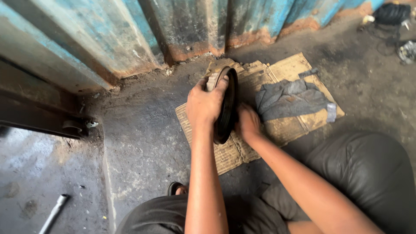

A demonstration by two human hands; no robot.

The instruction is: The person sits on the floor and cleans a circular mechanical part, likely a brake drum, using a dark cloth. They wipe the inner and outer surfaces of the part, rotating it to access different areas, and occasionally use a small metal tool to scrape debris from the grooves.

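Nearest the camera, the person crouches in dark grey trousers (364, 173), both bare forearms reaching out over the stained concrete floor (143, 143). At the floor's lower left corner lies a slim silvery metal rod (54, 213).

Just beyond the knees, a flattened sheet of brown corrugated cardboard (294, 125) is spread on the floor. The left hand (204, 104) curls over the top of a dark, round metal disc with a worn rim (227, 104), fingers wrapped over its upper edge and thumb pressed to the near face. The disc stands on edge near the cardboard's left edge, its lower rim resting on the sheet. The right hand (248, 123) is behind the disc's far face, low down; whether its fingers are spread or closed cannot be told, since the disc hides them.

As a judgement, the work looks mid-way: the disc is upright and steadied, not laid flat or set aside.

A crumpled grey rag (290, 99) lies on the cardboard toward its right edge, apart from the disc. Farther off stands a rusted, blue-painted corrugated metal wall (130, 34), and dark clutter (392, 15) sits by the floor's far right corner.
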